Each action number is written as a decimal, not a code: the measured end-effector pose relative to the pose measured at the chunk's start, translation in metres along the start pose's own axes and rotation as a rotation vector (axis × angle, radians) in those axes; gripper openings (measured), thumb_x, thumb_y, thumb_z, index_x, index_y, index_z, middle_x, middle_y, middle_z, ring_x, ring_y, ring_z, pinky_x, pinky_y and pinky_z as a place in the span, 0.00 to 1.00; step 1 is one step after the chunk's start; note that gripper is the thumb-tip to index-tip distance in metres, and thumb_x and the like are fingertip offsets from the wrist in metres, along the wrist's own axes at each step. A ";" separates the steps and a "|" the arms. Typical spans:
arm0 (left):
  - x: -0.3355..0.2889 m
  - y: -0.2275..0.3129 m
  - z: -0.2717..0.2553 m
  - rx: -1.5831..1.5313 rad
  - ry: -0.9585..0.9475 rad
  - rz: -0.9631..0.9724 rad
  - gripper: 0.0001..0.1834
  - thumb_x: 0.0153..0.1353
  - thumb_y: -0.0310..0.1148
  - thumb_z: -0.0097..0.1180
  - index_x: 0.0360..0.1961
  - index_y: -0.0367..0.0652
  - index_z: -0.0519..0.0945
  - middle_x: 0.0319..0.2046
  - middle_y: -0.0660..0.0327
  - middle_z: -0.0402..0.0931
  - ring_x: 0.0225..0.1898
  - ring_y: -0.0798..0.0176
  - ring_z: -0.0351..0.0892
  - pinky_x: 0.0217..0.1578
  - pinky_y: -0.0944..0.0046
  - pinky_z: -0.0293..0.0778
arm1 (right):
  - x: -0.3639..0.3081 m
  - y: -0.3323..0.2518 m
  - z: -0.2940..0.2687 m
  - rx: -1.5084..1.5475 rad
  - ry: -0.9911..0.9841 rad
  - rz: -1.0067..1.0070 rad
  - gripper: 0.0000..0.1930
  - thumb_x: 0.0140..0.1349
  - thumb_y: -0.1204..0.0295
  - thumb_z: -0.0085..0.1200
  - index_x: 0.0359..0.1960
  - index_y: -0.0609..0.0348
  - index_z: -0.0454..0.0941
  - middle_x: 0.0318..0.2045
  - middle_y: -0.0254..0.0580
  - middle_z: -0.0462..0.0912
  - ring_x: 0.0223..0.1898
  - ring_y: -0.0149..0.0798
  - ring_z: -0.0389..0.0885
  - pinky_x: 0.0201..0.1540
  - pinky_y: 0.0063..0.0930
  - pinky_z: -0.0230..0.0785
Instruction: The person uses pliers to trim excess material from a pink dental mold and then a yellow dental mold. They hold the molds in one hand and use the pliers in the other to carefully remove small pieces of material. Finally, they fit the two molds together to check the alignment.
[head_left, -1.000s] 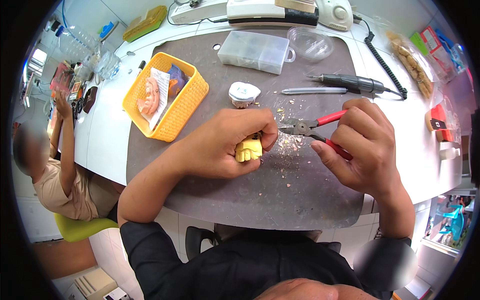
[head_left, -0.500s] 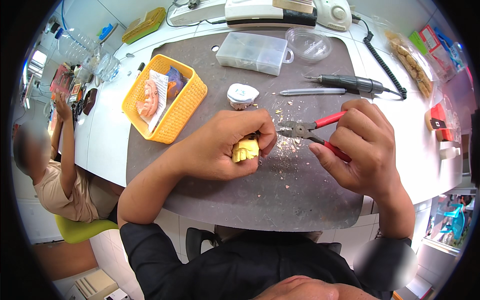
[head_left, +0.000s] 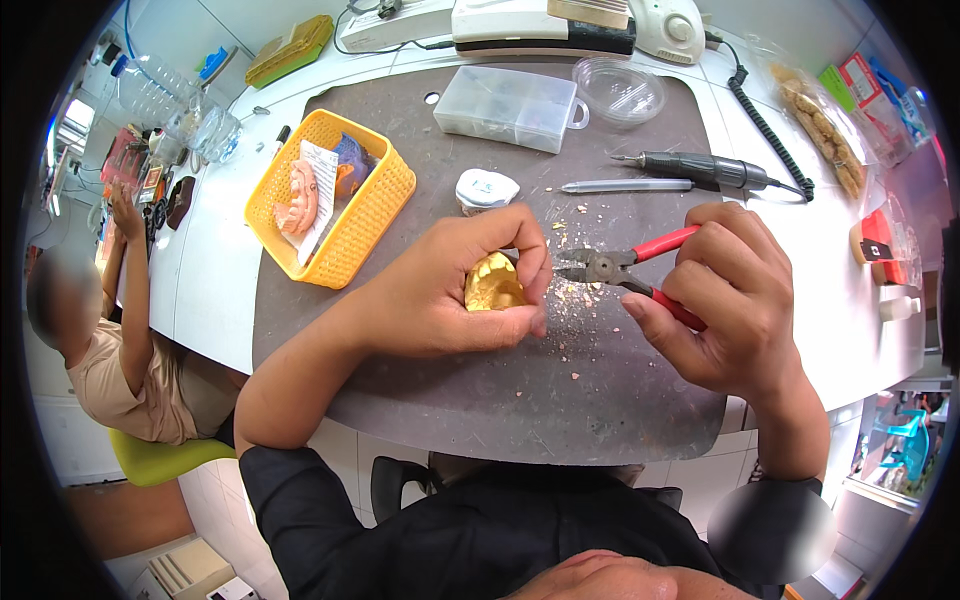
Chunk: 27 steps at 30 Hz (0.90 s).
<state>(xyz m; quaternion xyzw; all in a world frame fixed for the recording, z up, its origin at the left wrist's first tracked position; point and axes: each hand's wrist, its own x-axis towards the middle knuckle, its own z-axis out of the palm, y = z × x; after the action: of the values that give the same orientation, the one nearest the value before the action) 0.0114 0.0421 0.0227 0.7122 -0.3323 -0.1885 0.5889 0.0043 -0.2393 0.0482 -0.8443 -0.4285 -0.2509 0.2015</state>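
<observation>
A yellow dental cast (head_left: 492,285) with a row of teeth sits in my left hand (head_left: 445,285), fingers and thumb wrapped round it, its hollow inner side turned up. My right hand (head_left: 725,295) grips red-handled cutting pliers (head_left: 605,267) whose jaws point left, close to the fingers of my left hand. The pliers' handles are spread apart. Crumbs of plaster (head_left: 580,310) lie scattered under the pliers on the grey mat (head_left: 480,400). Just beyond my left hand stands a white-topped cast (head_left: 486,188).
Left on the mat is a yellow basket (head_left: 390,205) holding a pink dental cast (head_left: 299,197). Farther back are a clear plastic box (head_left: 500,105), a round clear container (head_left: 620,90), a pen-like tool (head_left: 628,186) and a corded handpiece (head_left: 700,168). Another person (head_left: 140,350) sits at the far left.
The yellow cast has been turned within my left hand, from its outer tooth side to its hollow inner side. My right hand and the pliers have barely moved.
</observation>
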 end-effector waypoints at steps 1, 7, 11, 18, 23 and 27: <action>0.000 0.002 0.002 -0.110 0.003 -0.064 0.16 0.61 0.25 0.65 0.40 0.45 0.67 0.36 0.62 0.76 0.39 0.66 0.85 0.33 0.69 0.76 | 0.000 0.000 0.000 0.005 0.002 0.000 0.17 0.47 0.65 0.74 0.19 0.56 0.74 0.24 0.38 0.71 0.32 0.43 0.77 0.31 0.36 0.68; -0.001 0.007 0.000 -0.414 -0.028 -0.224 0.19 0.65 0.26 0.66 0.43 0.47 0.64 0.36 0.62 0.78 0.38 0.68 0.85 0.26 0.72 0.77 | 0.000 0.000 -0.001 0.008 0.002 -0.007 0.17 0.48 0.65 0.73 0.19 0.56 0.74 0.24 0.38 0.71 0.33 0.44 0.77 0.31 0.36 0.69; -0.001 0.011 -0.002 -0.446 -0.029 -0.268 0.20 0.64 0.25 0.67 0.43 0.47 0.64 0.35 0.62 0.79 0.36 0.69 0.85 0.25 0.72 0.75 | 0.000 0.000 -0.001 0.009 0.002 -0.003 0.17 0.48 0.65 0.73 0.19 0.56 0.74 0.24 0.37 0.71 0.33 0.43 0.78 0.32 0.36 0.69; -0.002 0.000 -0.004 -0.442 -0.071 -0.137 0.23 0.61 0.25 0.71 0.44 0.48 0.64 0.34 0.61 0.80 0.35 0.70 0.84 0.25 0.73 0.74 | 0.000 0.000 -0.001 0.022 0.016 -0.004 0.17 0.46 0.66 0.74 0.18 0.56 0.74 0.23 0.38 0.70 0.33 0.46 0.78 0.32 0.37 0.68; -0.001 -0.001 -0.006 -0.550 -0.019 -0.158 0.29 0.58 0.42 0.75 0.44 0.44 0.65 0.33 0.54 0.80 0.30 0.60 0.87 0.17 0.74 0.72 | -0.001 0.001 -0.001 0.025 0.023 0.004 0.18 0.46 0.66 0.75 0.18 0.57 0.73 0.22 0.39 0.69 0.34 0.48 0.79 0.31 0.38 0.68; -0.005 0.002 -0.002 -0.560 -0.009 -0.133 0.38 0.62 0.66 0.61 0.46 0.35 0.73 0.34 0.50 0.81 0.29 0.52 0.90 0.11 0.71 0.74 | -0.001 0.001 -0.003 0.026 0.025 0.006 0.18 0.46 0.66 0.75 0.18 0.57 0.73 0.22 0.39 0.69 0.34 0.49 0.79 0.31 0.38 0.68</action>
<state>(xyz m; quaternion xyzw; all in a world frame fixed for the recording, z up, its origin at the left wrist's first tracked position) 0.0085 0.0468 0.0248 0.5415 -0.2222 -0.3142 0.7475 0.0036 -0.2419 0.0498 -0.8397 -0.4268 -0.2551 0.2183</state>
